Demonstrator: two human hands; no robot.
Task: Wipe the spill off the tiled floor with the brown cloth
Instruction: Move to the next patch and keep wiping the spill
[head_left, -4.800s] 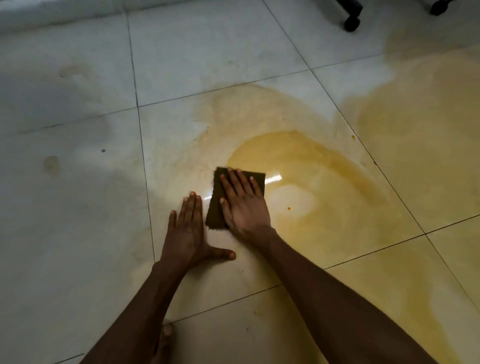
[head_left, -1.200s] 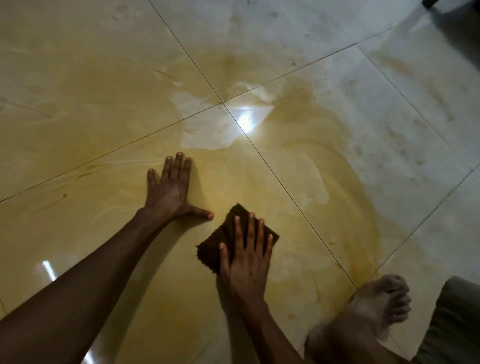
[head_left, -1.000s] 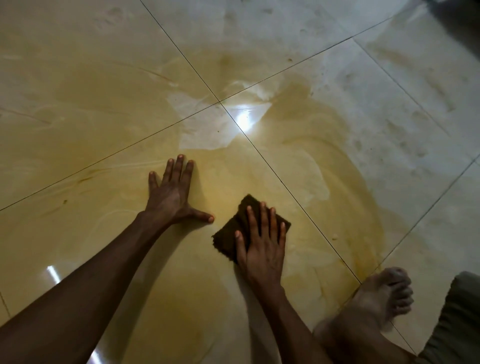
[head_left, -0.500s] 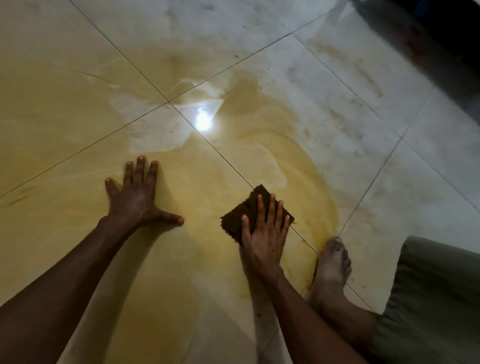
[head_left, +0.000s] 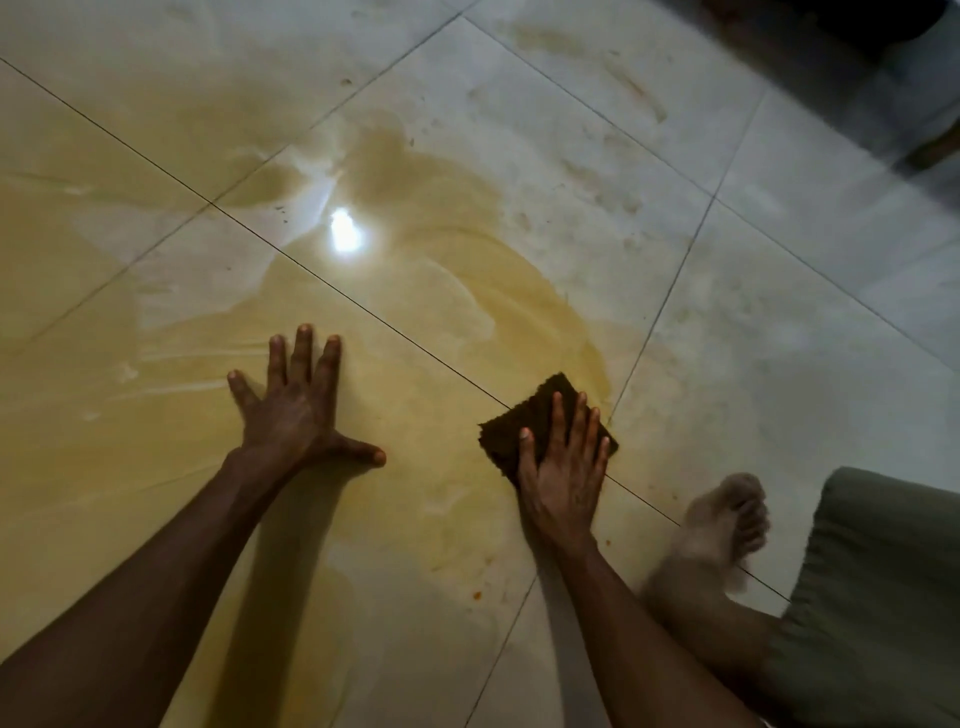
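Note:
A wide yellow-brown spill (head_left: 457, 291) covers several pale floor tiles (head_left: 753, 395) and spreads off to the left. The folded brown cloth (head_left: 524, 415) lies flat on the wet tile, close to the spill's right edge and over a grout line. My right hand (head_left: 563, 467) presses down on the cloth with fingers flat on top; its near half is hidden under my palm. My left hand (head_left: 298, 410) rests flat on the wet floor to the left of the cloth, fingers spread, holding nothing.
My bare right foot (head_left: 727, 525) rests on the floor just right of my right forearm, beside my knee in green fabric (head_left: 883, 597). A dark shape (head_left: 852, 21) sits at the top right. A lamp's reflection (head_left: 344, 234) glares in the spill.
My right hand has slid the cloth rightwards across the spill, up to its right edge. My left hand has stayed planted on the floor. My foot has shifted and is blurred.

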